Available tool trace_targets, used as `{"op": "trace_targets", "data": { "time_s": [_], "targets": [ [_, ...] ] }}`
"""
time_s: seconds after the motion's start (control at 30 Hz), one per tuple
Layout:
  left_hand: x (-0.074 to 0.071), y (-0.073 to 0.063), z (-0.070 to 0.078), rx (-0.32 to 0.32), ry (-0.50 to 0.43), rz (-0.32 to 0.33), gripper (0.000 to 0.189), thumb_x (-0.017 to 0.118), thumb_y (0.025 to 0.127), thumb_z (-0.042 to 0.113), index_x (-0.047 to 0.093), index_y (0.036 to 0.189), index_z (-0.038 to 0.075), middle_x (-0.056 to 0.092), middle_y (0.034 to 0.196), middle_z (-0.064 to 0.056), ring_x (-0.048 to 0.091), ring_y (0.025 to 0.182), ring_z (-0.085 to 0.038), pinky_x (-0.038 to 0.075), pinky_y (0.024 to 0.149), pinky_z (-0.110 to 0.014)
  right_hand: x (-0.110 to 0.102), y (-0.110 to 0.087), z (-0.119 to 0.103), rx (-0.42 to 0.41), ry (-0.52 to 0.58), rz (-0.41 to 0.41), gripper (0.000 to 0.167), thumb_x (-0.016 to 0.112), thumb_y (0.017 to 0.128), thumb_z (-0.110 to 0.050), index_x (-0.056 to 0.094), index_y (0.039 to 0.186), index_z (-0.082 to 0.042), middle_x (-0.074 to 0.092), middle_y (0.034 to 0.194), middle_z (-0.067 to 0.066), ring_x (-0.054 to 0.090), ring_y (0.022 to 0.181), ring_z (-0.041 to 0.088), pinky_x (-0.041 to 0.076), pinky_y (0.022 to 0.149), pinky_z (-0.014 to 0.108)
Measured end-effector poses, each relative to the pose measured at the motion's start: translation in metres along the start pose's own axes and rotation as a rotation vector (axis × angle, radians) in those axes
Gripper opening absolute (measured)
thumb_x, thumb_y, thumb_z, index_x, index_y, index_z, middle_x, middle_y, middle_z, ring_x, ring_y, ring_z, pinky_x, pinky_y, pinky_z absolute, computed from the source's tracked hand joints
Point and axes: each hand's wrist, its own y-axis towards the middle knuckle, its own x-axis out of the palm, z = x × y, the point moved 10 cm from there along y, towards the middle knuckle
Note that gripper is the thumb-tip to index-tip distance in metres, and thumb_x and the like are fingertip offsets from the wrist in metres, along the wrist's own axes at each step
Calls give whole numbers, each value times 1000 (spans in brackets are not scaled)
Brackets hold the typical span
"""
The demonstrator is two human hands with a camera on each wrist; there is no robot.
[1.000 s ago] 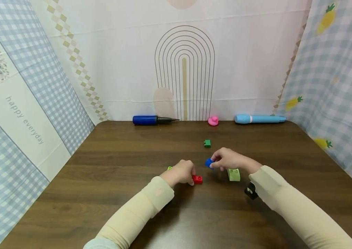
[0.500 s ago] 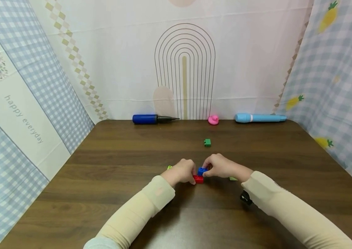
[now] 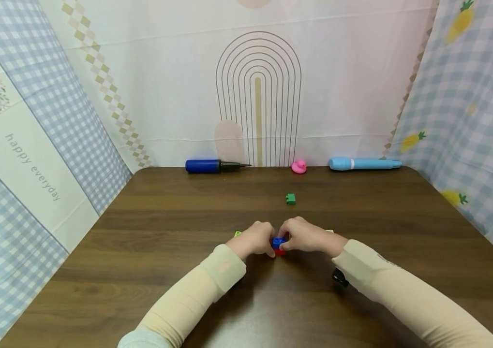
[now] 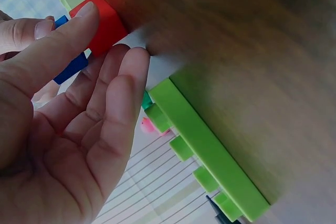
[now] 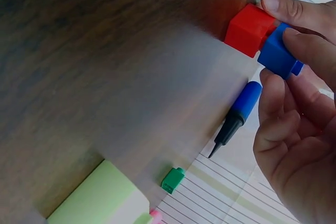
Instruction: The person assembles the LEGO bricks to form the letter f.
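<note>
Forearms [image 3: 185, 302] angle inward, hands almost meeting mid-table [image 3: 176, 208]; left hand [image 3: 253, 240] pinches red brick [image 5: 249, 30], which sits on the table, thumb against its side; right hand [image 3: 307, 236] grips blue brick [image 5: 276, 52] between thumb and fingers, right over red's studs; can't tell if fully seated; lime brick [image 4: 210, 148] near left hand.

the words "happy everyday" [image 3: 33, 166] ran in thin grey letters, slanting downward to the right, along the white band [image 3: 20, 174] of the blue-checked cloth [image 3: 56, 121] at left. a dark marking [image 3: 387, 261] on the right sleeve [image 3: 416, 299] was too small to read.
</note>
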Motion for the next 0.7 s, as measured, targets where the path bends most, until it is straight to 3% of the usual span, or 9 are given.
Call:
{"op": "trace_targets", "data": {
  "time_s": [0.33, 0.5, 0.7],
  "targets": [
    [1, 1, 1, 10, -9, -7, 19, 79, 62, 13, 61, 64, 11, 53, 58, 5, 44, 57, -10, 38, 53, -22, 1, 2, -1, 13, -36, -15, 4, 68, 75, -9, 65, 75, -6, 55, 71, -3, 49, 62, 10, 44, 55, 21],
    [0, 1, 3, 34, 7, 3, 19, 80, 61, 15, 61, 64, 12, 52, 58, 5, 43, 57, -11, 37, 53, -22, 1, 3, -6, -19, -67, -16, 5, 69, 74, -8, 65, 72, -7, 54, 67, -4, 48, 60, 10, 43, 53, 21],
    [0, 2, 2, 44, -14, -26, 17, 79, 63, 16, 62, 65, 13, 52, 59, 5, 42, 57, -10, 37, 53, -22, 1, 6, -7, -25, -80, -34, 6, 68, 74, -8, 64, 69, -8, 54, 62, -5, 48, 55, 9, 42, 50, 21]
  ]
}}
